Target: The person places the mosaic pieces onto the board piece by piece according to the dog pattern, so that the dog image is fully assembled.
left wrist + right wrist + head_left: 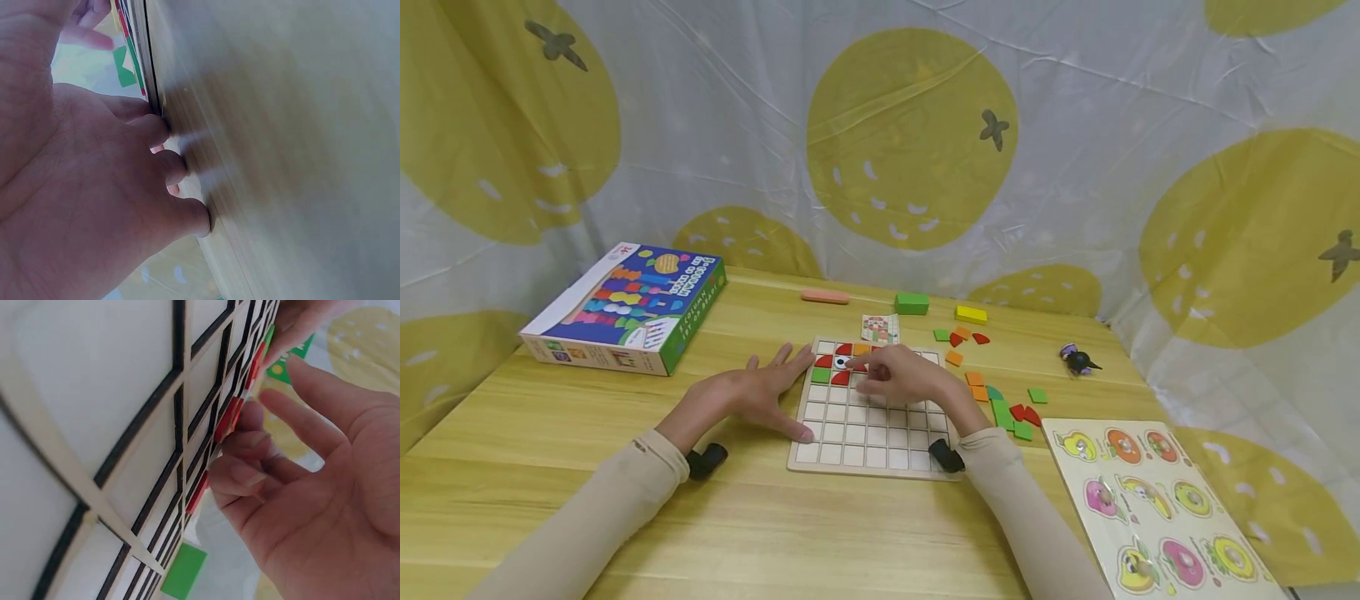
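Observation:
A white grid board (pixel 855 433) lies on the table with coloured tiles in its upper rows. My left hand (pixel 760 394) is spread along the board's left edge, with fingertips at its upper left corner and the thumb lower down. In the left wrist view, the fingertips of the left hand (pixel 119 169) touch the wooden tabletop. Over the upper rows, my right hand (pixel 898 375) points its index finger at a tile with a round eye (pixel 841 363). Red pieces (pixel 840 377) and a green square (pixel 821 375) surround it. Between the right hand's (pixel 306 462) thumb and index finger nothing shows.
A small picture card (pixel 880 328) lies behind the board. Loose green, orange and red tiles (pixel 1002 414) are scattered to the right. A fruit puzzle board (pixel 1150 492) is at the right front, a toy box (pixel 632 304) at the left. Blocks (pixel 912 303) line the back.

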### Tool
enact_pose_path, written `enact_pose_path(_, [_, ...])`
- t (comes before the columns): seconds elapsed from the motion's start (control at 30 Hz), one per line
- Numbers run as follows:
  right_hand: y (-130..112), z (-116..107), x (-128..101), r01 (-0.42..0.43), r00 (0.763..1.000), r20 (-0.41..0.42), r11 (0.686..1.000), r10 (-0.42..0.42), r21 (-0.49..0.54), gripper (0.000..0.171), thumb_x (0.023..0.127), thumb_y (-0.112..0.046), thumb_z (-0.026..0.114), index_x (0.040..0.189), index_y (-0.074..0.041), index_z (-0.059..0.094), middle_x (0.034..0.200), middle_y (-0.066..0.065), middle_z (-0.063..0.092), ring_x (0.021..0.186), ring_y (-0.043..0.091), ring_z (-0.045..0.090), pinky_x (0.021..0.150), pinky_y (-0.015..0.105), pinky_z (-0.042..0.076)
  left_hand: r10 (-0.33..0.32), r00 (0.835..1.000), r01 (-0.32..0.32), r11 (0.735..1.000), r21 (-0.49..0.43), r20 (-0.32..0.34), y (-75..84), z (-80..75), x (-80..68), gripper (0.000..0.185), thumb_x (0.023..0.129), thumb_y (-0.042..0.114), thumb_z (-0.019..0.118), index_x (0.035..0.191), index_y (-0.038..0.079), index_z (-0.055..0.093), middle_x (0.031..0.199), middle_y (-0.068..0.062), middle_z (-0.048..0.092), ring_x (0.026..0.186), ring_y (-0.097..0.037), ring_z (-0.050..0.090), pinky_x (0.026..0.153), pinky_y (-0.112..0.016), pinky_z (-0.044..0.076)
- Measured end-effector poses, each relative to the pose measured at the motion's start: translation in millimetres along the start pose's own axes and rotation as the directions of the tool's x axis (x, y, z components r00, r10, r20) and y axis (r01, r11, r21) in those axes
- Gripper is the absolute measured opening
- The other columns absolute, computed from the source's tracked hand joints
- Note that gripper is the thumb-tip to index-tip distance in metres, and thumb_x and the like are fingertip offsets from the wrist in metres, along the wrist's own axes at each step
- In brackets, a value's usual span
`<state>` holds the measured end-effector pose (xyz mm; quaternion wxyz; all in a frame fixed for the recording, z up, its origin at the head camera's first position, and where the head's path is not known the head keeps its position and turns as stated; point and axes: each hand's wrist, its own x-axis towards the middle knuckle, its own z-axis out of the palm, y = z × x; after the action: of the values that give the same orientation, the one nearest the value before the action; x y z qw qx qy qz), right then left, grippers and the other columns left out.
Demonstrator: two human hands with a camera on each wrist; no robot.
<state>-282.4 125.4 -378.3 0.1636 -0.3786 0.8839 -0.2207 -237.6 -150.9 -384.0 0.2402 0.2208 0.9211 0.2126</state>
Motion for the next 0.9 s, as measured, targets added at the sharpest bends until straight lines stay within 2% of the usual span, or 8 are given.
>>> enact_pose_path(0.1, [1.1,0.1,0.2,-0.003,1.0,-0.001,1.0,0.003,-0.002,0.04,0.107,-0.018,0.07,0.146,-0.009,0.068,0.083,-0.002,0.059,0.074,0.01,0.051,0.068,0.023,0.042,0.003,1.0,-0.003,1.0,-0.003,0.001,-0.2,0.1,0.1,0.13,0.086,0.064,0.084,0.173,0.005,0.008,0.18,-0.022,0.0,0.165,-0.045,-0.009,0.126,-0.075,-0.004])
enact_pose_path(0.3, [-2.3,0.6,1.0,-0.032,0.998,0.053,0.999,0.032,-0.005,0.039,0.108,-0.017,0.069,0.147,-0.012,0.069,0.077,-0.004,0.049,0.071,0.011,0.046,0.065,0.024,0.036,0.0,1.0,0.0,1.0,-0.01,0.004,0.1,-0.1,-0.4,0.13,0.086,0.064,0.084,0.174,0.005,0.008,0.18,-0.022,0.0,0.165,-0.046,-0.009,0.126,-0.076,-0.004])
enact_pose_path(0.43, [-3.6,-0.8,-0.5,-0.025,0.998,0.049,1.0,0.025,-0.008,0.04,0.108,-0.017,0.069,0.147,-0.011,0.068,0.077,-0.004,0.049,0.07,0.01,0.045,0.065,0.024,0.036,-0.002,1.0,0.002,1.0,-0.012,0.005,-0.1,0.0,-0.7,0.13,0.086,0.064,0.084,0.174,0.006,0.008,0.18,-0.023,0.0,0.165,-0.046,-0.009,0.126,-0.075,-0.004])
enact_pose_path(0.53, [1.1,-6.6,-4.9,0.009,1.0,0.019,1.0,-0.01,0.022,0.039,0.107,-0.017,0.07,0.145,-0.008,0.069,0.076,-0.003,0.052,0.069,0.01,0.046,0.065,0.023,0.037,0.0,1.0,0.0,1.0,-0.015,0.007,-0.5,0.4,-0.6,0.13,0.086,0.064,0.084,0.174,0.005,0.008,0.18,-0.023,-0.001,0.165,-0.046,-0.009,0.126,-0.075,-0.005])
enact_pose_path(0.67, [15.6,-25.2,-20.4,0.051,0.997,-0.056,0.995,-0.046,0.091,0.039,0.104,-0.017,0.074,0.14,-0.002,0.071,0.085,0.001,0.067,0.075,0.013,0.057,0.068,0.025,0.046,0.003,1.0,-0.003,1.0,-0.02,0.008,-0.5,0.8,-0.6,0.13,0.086,0.062,0.085,0.173,0.005,0.008,0.18,-0.022,-0.002,0.165,-0.045,-0.009,0.127,-0.074,-0.005])
enact_pose_path(0.77, [32.3,-41.7,-38.0,0.024,0.994,-0.11,0.991,-0.009,0.132,0.04,0.102,-0.016,0.077,0.138,0.0,0.072,0.096,0.003,0.073,0.086,0.017,0.065,0.078,0.031,0.055,0.001,1.0,-0.001,1.0,-0.021,0.005,-0.2,0.9,-0.7,0.13,0.086,0.062,0.085,0.173,0.005,0.007,0.18,-0.022,-0.001,0.166,-0.044,-0.009,0.127,-0.074,-0.005])
enact_pose_path(0.9, [61.0,-56.1,-60.4,-0.043,0.984,-0.166,0.984,0.072,0.174,0.039,0.099,-0.011,0.08,0.134,0.005,0.071,0.099,0.008,0.073,0.093,0.022,0.067,0.087,0.035,0.058,-0.002,1.0,0.003,1.0,-0.021,0.004,0.0,0.8,-0.8,0.13,0.086,0.062,0.085,0.174,0.005,0.007,0.18,-0.022,-0.001,0.166,-0.044,-0.009,0.127,-0.074,-0.004])
